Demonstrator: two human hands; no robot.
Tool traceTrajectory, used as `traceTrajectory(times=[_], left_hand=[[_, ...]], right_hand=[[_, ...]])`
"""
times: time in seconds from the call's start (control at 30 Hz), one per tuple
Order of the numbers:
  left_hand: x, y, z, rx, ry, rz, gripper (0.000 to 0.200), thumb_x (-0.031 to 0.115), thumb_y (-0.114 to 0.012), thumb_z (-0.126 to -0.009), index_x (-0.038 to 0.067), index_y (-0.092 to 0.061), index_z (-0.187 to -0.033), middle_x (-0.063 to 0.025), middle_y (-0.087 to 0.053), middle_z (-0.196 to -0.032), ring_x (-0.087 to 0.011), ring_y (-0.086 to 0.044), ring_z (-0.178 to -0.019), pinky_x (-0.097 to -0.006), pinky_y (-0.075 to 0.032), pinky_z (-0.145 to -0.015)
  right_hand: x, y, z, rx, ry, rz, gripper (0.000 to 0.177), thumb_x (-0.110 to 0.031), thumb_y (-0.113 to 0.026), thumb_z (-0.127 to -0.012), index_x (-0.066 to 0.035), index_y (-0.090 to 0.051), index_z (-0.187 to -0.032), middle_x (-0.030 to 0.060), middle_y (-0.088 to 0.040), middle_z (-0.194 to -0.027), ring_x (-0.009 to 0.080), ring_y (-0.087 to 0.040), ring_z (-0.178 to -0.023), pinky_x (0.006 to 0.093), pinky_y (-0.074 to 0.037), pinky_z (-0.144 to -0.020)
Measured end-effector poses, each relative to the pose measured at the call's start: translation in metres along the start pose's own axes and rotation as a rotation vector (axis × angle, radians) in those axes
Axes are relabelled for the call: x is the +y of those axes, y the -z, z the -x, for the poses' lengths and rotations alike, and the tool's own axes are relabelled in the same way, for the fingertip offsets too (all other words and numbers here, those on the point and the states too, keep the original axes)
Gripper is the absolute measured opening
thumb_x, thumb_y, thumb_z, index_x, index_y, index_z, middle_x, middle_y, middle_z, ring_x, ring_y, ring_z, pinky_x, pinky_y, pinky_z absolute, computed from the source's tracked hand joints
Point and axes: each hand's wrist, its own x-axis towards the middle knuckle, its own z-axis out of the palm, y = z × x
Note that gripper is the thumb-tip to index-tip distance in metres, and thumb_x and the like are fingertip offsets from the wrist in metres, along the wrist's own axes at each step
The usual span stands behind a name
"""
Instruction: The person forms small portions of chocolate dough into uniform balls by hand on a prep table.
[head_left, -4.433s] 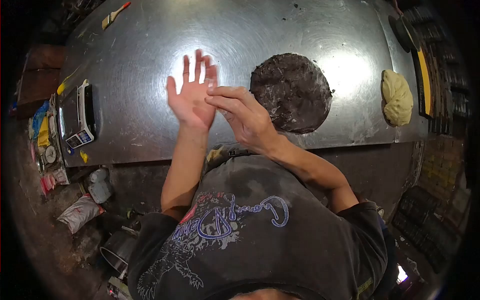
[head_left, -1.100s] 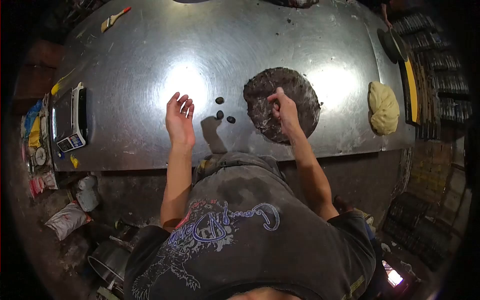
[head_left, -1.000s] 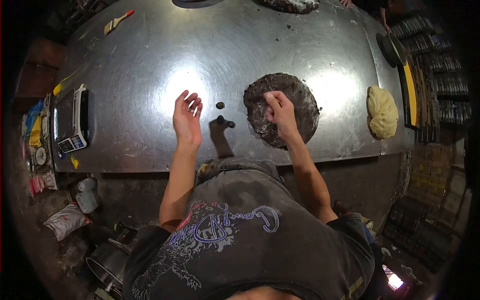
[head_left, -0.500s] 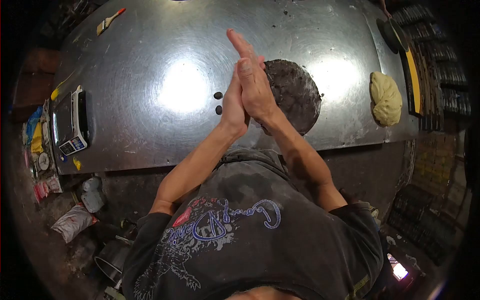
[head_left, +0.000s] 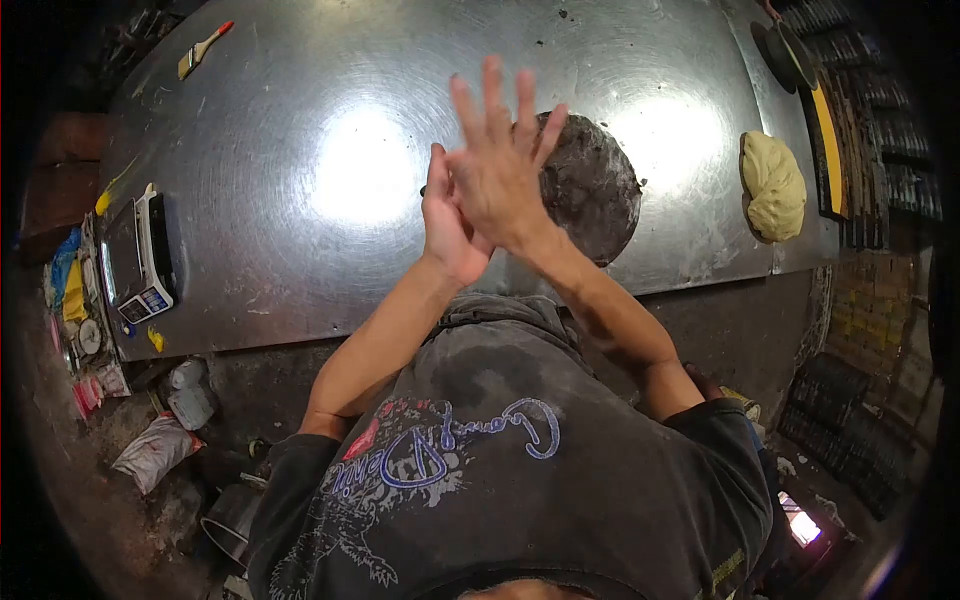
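My right hand (head_left: pixel 503 185), slightly blurred, lies across my left palm with its fingers spread wide. Beneath it, my left hand (head_left: pixel 452 235) is turned palm up, thumb stretched out, most of its fingers covered. Anything between the palms is hidden. Just beyond the right fingers sits a round, flattened mass of dark brown dough (head_left: pixel 592 190) on the metal table (head_left: pixel 270 250). Beside my left thumb, the edge of a small dark dough piece (head_left: pixel 423 191) peeks out.
Pale yellow dough (head_left: pixel 773 187) rests near the table's right end. At the left stand a digital scale (head_left: pixel 140 255) and, farther back, a brush (head_left: pixel 204 50) with a red-tipped handle. A dark round pan (head_left: pixel 790 55) is at the far right corner.
My palms were pressed together lengthwise; now the right hand is turned across the left with its fingers fanned out. The two small dark pieces are now mostly covered by my left hand.
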Motion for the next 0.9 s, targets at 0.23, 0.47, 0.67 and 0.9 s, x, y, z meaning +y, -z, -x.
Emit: traceTrajectory(times=[0.23, 0.47, 0.67, 0.9], left_hand=[[0.001, 0.041, -0.027, 0.001, -0.115, 0.098, 0.093, 0.072, -0.015, -0.095, -0.001, -0.036, -0.148, -0.0171, -0.045, -0.15, -0.0256, -0.049, -0.136, -0.0391, -0.041, -0.116], [0.025, 0.046, -0.003, -0.196, -0.112, 0.077, 0.092, 0.075, -0.02, -0.095, 0.004, -0.028, -0.153, -0.0166, -0.042, -0.153, -0.0282, -0.043, -0.139, -0.0426, -0.04, -0.113], [0.071, 0.089, 0.02, 0.108, -0.413, 0.124, 0.069, 0.059, -0.028, -0.104, 0.006, -0.039, -0.147, -0.0161, -0.049, -0.143, -0.0301, -0.047, -0.128, -0.0463, -0.04, -0.109], [0.113, 0.171, 0.06, 0.382, -0.671, 0.209, 0.031, 0.026, -0.047, -0.103, 0.005, -0.056, -0.124, -0.0108, -0.057, -0.124, -0.024, -0.055, -0.109, -0.0405, -0.049, -0.098]], right_hand=[[0.003, 0.0, 0.008, 0.257, -0.178, -0.969, 0.039, -0.029, -0.038, -0.109, -0.001, -0.052, -0.132, 0.0132, -0.053, -0.134, 0.0179, -0.058, -0.107, 0.0324, -0.048, -0.095], [0.003, 0.014, 0.031, -0.1, 0.232, -0.468, 0.035, -0.01, -0.075, -0.084, -0.009, -0.068, -0.118, 0.0114, -0.061, -0.109, 0.029, -0.061, -0.09, 0.0358, -0.05, -0.079], [-0.037, 0.051, -0.011, 0.142, 0.408, -0.733, 0.039, -0.007, -0.073, -0.083, -0.006, -0.064, -0.121, 0.0101, -0.065, -0.109, 0.0277, -0.062, -0.094, 0.0379, -0.052, -0.08], [0.017, -0.112, 0.078, -0.287, 0.162, -0.478, 0.028, -0.013, -0.068, -0.091, -0.004, -0.065, -0.117, 0.0144, -0.065, -0.117, 0.0344, -0.061, -0.108, 0.0446, -0.05, -0.091]])
